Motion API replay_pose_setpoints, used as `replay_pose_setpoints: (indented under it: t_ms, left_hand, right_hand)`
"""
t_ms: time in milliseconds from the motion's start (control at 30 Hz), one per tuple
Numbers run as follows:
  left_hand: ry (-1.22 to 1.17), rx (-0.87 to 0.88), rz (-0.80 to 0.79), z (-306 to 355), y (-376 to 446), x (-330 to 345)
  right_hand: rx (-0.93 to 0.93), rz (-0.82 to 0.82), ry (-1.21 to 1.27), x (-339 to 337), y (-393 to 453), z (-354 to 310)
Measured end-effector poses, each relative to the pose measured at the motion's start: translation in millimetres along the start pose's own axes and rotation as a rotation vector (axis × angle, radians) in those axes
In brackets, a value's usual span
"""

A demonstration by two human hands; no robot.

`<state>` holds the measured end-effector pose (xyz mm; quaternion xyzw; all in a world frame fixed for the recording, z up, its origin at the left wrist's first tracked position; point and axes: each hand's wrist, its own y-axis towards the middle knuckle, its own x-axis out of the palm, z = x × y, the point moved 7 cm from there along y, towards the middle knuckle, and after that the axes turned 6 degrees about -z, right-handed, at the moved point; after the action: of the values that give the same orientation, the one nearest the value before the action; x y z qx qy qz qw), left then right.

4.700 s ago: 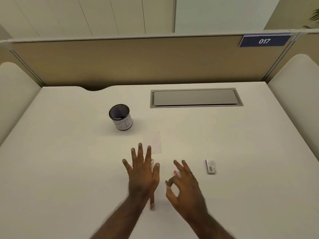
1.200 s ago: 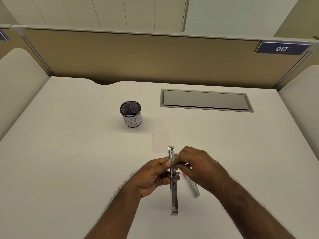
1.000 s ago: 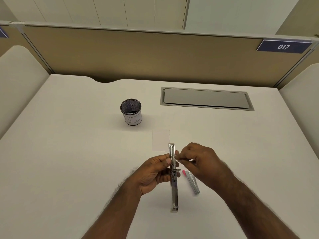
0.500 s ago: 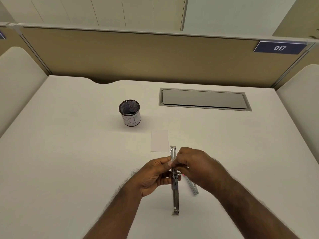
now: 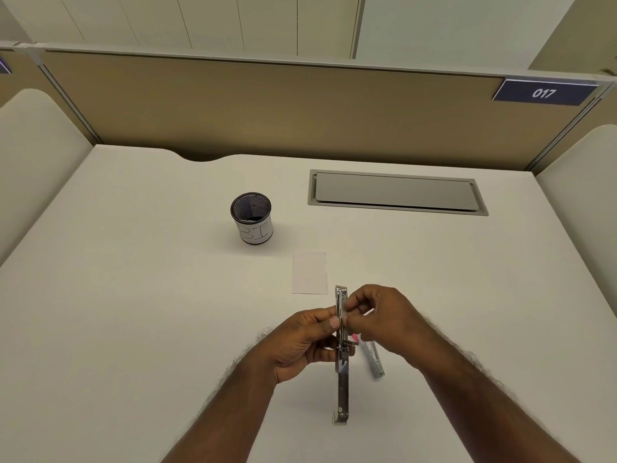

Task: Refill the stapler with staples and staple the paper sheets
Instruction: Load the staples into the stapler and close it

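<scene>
Stapler (image 5: pixel 342 372) lies swung open, long axis running away from the person; left hand (image 5: pixel 302 345) grips it mid-body w/ curled fingers. Right hand (image 5: pixel 380 315) pinches something small at the open channel, prob. staples, can't tell. Keep strip square to channel, steady w/ left. Paper sheets (image 5: pixel 309 273) wait just beyond, flat on the desk (image 5: pixel 133 295).

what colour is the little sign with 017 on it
Dark navy blue with white numerals; the sign shows at the upper right of the head view, on the partition.
</scene>
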<state>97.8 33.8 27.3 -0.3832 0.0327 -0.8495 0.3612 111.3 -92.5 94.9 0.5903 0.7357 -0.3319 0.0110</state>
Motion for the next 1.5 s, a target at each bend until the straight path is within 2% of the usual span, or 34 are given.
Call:
replay_pose_setpoints:
  t_ms: [233, 400, 433, 600, 1000, 1133, 1367, 1500]
  left_hand:
    - [-0.003, -0.008, -0.009, -4.4, 1.3, 0.8]
    - [-0.051, 0.019, 0.058, -4.8, -0.8, -7.9]
    - [-0.070, 0.033, 0.080, -3.8, -1.5, -10.2]
    - [-0.129, 0.082, 0.160, 5.1, -3.7, -16.5]
    - [-0.119, 0.087, 0.144, 8.2, -0.8, -5.9]
    - [-0.089, 0.086, 0.115, 6.2, -0.4, -0.3]
    - [-0.050, 0.071, 0.070, 3.2, 1.5, 8.0]
    - [-0.103, 0.112, 0.097, 9.2, 2.2, 3.3]
  right_hand:
    - [0.028, 0.082, 0.099, 0.1, -2.3, 4.7]
    - [-0.124, 0.174, 0.061, -10.1, -13.4, 0.8]
    - [-0.173, 0.165, 0.039, -11.5, -16.7, -0.4]
    - [-0.373, -0.078, -0.103, 6.8, -34.0, -8.3]
    - [-0.628, 0.368, -0.422, -3.4, -49.5, -23.1]
    - [-0.585, 0.378, -0.513, -4.3, -47.5, -29.6]
    - [-0.432, 0.270, -0.522, -1.9, -31.0, -23.5]
    - [-0.356, 0.271, -0.316, -8.5, -34.0, -17.5]
